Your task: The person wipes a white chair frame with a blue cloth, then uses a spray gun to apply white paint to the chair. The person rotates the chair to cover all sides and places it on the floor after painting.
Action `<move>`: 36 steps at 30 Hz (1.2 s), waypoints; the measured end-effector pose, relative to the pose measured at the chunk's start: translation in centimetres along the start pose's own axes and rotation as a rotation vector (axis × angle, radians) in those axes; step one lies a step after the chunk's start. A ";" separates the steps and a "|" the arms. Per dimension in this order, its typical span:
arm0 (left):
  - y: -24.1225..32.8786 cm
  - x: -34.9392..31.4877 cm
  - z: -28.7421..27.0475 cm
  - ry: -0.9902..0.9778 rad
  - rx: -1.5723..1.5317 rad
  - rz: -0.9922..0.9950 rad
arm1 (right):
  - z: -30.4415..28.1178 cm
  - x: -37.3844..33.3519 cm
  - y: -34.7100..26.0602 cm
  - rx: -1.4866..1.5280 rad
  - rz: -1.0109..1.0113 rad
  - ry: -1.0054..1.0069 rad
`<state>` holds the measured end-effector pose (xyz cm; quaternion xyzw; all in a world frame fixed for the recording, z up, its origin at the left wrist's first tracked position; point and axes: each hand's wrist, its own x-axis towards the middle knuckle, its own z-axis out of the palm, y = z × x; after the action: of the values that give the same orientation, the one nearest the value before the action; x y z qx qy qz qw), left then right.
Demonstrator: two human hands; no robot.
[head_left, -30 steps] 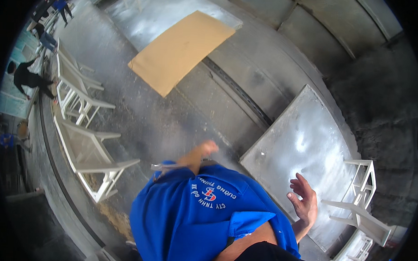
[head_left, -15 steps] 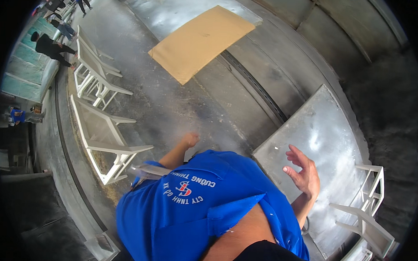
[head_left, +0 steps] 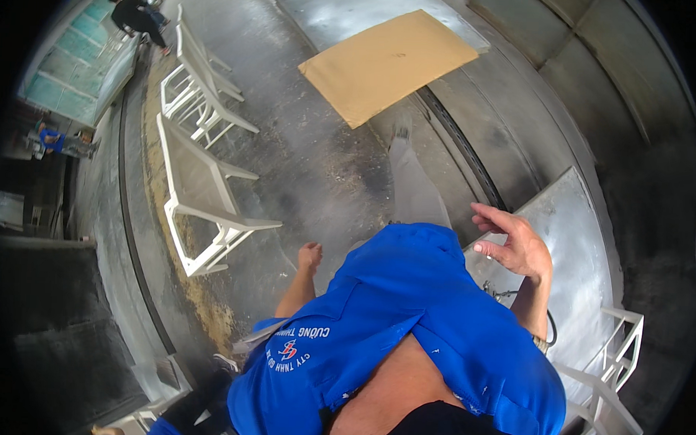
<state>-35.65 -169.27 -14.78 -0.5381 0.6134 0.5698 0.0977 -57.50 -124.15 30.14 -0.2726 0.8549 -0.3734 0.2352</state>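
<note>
My left hand (head_left: 310, 256) hangs over the floor, left of my blue shirt (head_left: 406, 296). Its fingers look loosely curled, and nothing shows in them. Nearest to it stands a white chair (head_left: 204, 170). On the other side, my right hand (head_left: 517, 245) is raised with fingers stretched and thumb apart, empty, in front of a grey metal-like panel (head_left: 577, 241). Below my right wrist, a dark hose with a metal fitting (head_left: 499, 292) partly shows. My leg in grey trousers (head_left: 418, 182) reaches forward over the floor.
A brown cardboard sheet (head_left: 391, 66) lies ahead, beside a dark floor rail (head_left: 469, 156). Another white chair (head_left: 203, 74) stands farther left. White frames (head_left: 615, 349) stand at right. A person in black (head_left: 140, 18) and one in blue (head_left: 55, 140) are at far left.
The view has shifted, so the chairs and cardboard sit farther right in it. My grey-trousered leg has come into sight ahead. Both hands remain without anything visible in them.
</note>
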 end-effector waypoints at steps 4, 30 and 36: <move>-3.8 -3.1 3.2 -0.041 0.008 0.028 | -0.1 2.7 -0.9 -0.015 -0.098 -0.087; 35.0 1.6 9.0 -0.005 0.116 0.882 | 4.2 -6.6 2.5 0.157 -0.033 0.176; 25.3 -7.2 21.4 -0.805 0.891 1.291 | 6.4 -9.4 4.3 0.292 0.057 0.172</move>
<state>-62.81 -153.90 -1.61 0.2431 0.8820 0.3680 0.1660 -47.93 -118.97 24.80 -0.1779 0.8160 -0.5089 0.2088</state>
